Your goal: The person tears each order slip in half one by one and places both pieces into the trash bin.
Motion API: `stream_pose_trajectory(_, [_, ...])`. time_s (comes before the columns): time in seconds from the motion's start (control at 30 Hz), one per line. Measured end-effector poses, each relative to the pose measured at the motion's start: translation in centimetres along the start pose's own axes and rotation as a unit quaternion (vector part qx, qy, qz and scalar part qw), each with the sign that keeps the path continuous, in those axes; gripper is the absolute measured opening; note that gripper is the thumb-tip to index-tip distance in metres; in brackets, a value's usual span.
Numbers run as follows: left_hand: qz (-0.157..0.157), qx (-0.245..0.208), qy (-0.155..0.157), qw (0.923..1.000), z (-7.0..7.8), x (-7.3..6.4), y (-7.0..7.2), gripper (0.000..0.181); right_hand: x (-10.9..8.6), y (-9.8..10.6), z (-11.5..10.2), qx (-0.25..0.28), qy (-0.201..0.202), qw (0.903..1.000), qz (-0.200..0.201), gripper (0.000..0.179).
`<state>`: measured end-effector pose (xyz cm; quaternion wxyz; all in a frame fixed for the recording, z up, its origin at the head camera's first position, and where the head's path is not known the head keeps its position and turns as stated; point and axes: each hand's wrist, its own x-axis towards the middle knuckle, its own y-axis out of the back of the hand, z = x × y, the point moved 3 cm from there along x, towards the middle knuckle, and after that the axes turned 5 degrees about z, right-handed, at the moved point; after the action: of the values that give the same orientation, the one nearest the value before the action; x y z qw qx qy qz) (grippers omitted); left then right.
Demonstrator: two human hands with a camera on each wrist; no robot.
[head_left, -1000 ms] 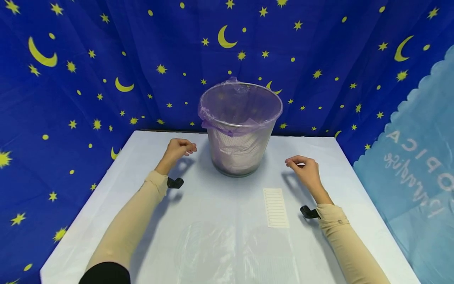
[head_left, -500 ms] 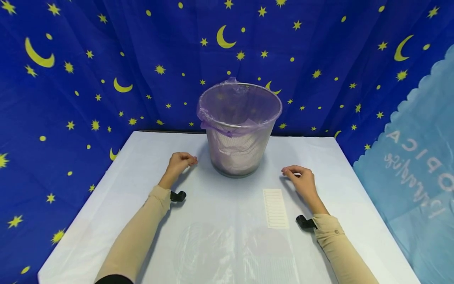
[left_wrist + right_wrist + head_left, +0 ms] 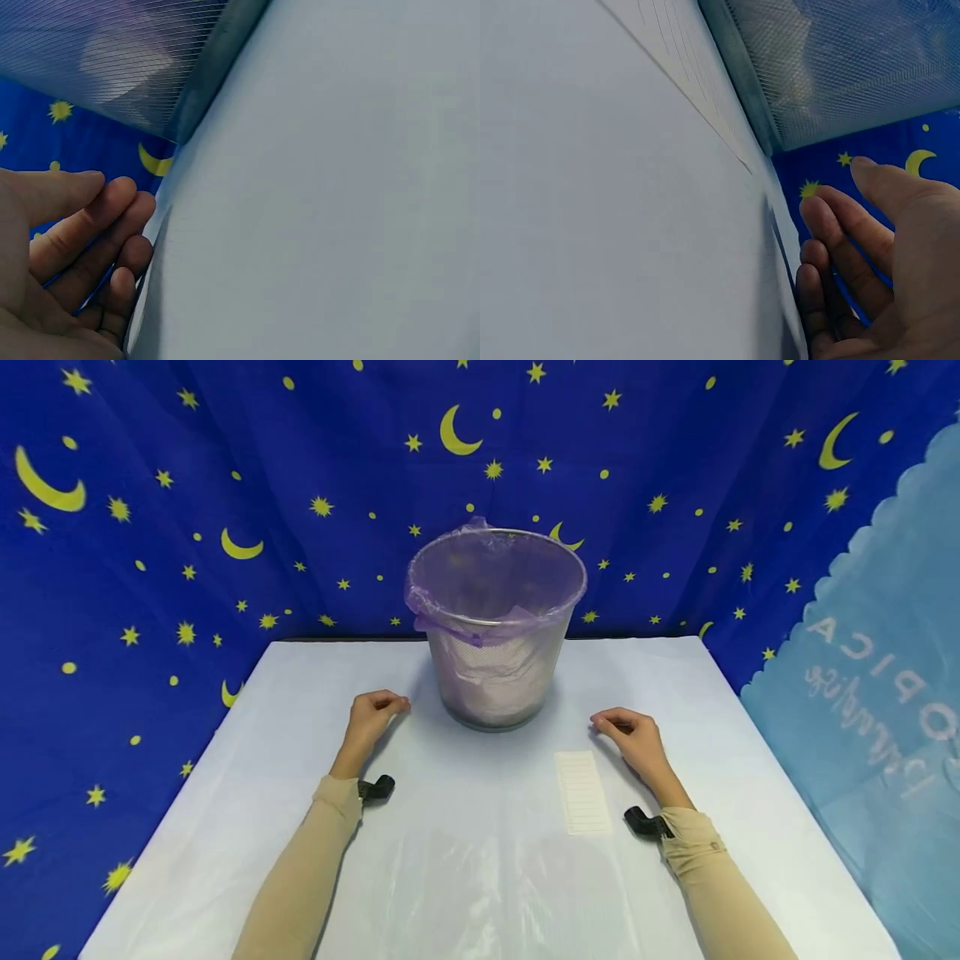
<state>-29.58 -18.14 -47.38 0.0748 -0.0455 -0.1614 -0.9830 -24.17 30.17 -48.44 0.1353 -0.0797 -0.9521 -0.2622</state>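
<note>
A mesh waste bin (image 3: 491, 685) stands upright at the back middle of the table. Its purple bag (image 3: 442, 610) lines the inside and is folded over the metal rim. To the left of the bin, apart from it, my left hand (image 3: 371, 720) rests by the table with loosely curled fingers and nothing in them. On the other side my right hand (image 3: 633, 739) lies likewise, relaxed, its fingers (image 3: 847, 217) holding nothing. Both wrist views show the lower mesh wall of the bin just beyond the fingertips. A ruled paper strip (image 3: 582, 793) lies left of my right hand.
A white cover (image 3: 465, 893) with a glossy, creased front part lies over the table (image 3: 225, 827). Behind hangs a blue curtain (image 3: 360, 460) with yellow moons and stars. A light blue cloth (image 3: 885, 693) with lettering hangs at the right.
Both hands have come down toward the table and a little nearer the viewer, then settled. The head view has shifted slightly. The bin and the paper strip stay in place.
</note>
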Motion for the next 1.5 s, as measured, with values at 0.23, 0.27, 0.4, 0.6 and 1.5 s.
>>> stream_pose_trajectory(0.23, [0.034, 0.020, -0.029, 0.9988, -0.9, -1.0, 0.4, 0.014, 0.0, -0.9, -0.3, -0.035, 0.022, 0.9985, -0.035, 0.026])
stream_pose_trajectory(0.27, [0.037, 0.025, -0.033, 0.9985, -1.0, -1.1, 0.4, 0.013, 0.0, -1.0, -0.3, -0.039, 0.027, 0.9982, -0.037, 0.026])
stream_pose_trajectory(0.4, [0.036, 0.041, -0.052, 0.9972, -1.0, -1.5, 0.2, 0.011, -0.2, -1.1, -0.5, -0.051, 0.033, 0.9974, -0.039, 0.026])
stream_pose_trajectory(0.6, [0.011, 0.074, -0.069, 0.9948, -0.5, -2.0, -0.9, 0.012, -0.8, -1.0, -1.0, -0.070, 0.046, 0.9948, -0.058, 0.025])
stream_pose_trajectory(1.5, [-0.129, 0.067, -0.185, 0.9719, 3.5, -7.5, -9.8, 0.008, -1.9, -2.4, -4.3, -0.149, 0.178, 0.9543, -0.188, 0.056])
